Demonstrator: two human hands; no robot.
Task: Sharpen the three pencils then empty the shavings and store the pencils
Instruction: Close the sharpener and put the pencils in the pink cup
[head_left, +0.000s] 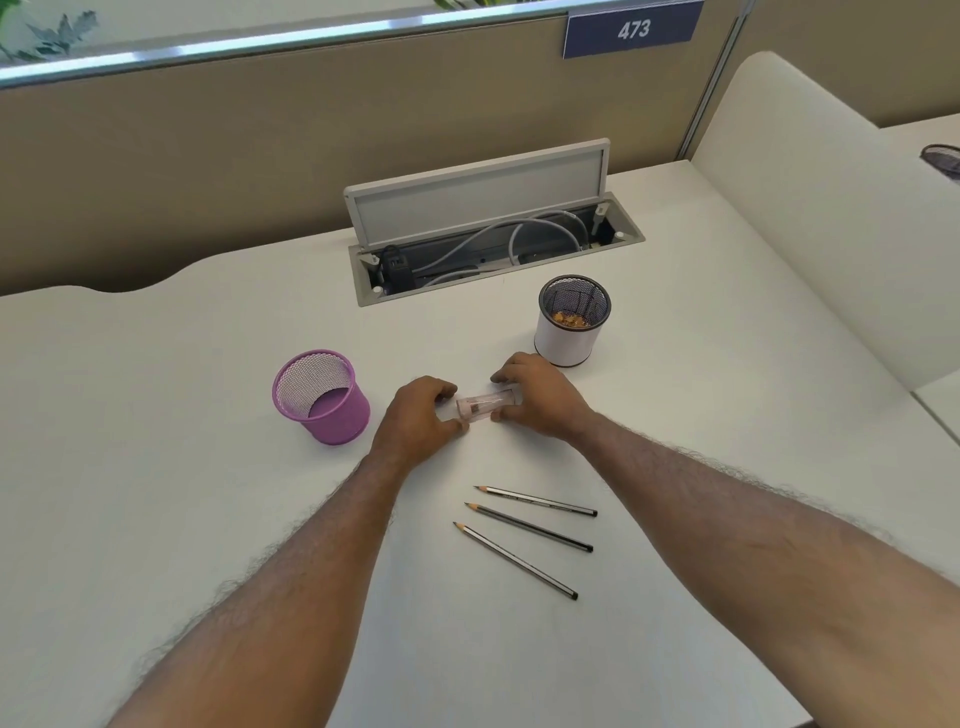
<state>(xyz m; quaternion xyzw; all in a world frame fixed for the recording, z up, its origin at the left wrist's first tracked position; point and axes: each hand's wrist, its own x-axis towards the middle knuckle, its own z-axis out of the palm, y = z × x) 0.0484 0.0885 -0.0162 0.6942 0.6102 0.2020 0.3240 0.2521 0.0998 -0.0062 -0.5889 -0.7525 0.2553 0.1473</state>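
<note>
A clear plastic sharpener (485, 405) lies on its side on the white desk, held at both ends. My left hand (418, 418) grips its left end and my right hand (540, 397) grips its right end. Three grey pencils with sharp tips lie side by side in front of my hands: the far one (535, 501), the middle one (529, 527) and the near one (515, 560). A purple mesh cup (322, 397) stands to the left, with nothing visible inside. A black mesh cup with a white sleeve (571, 322) stands at the back right and holds brown shavings.
An open cable hatch (493, 244) with its lid raised is set in the desk behind the cups. A beige partition (260, 156) closes the back. A white divider (831, 234) rises on the right.
</note>
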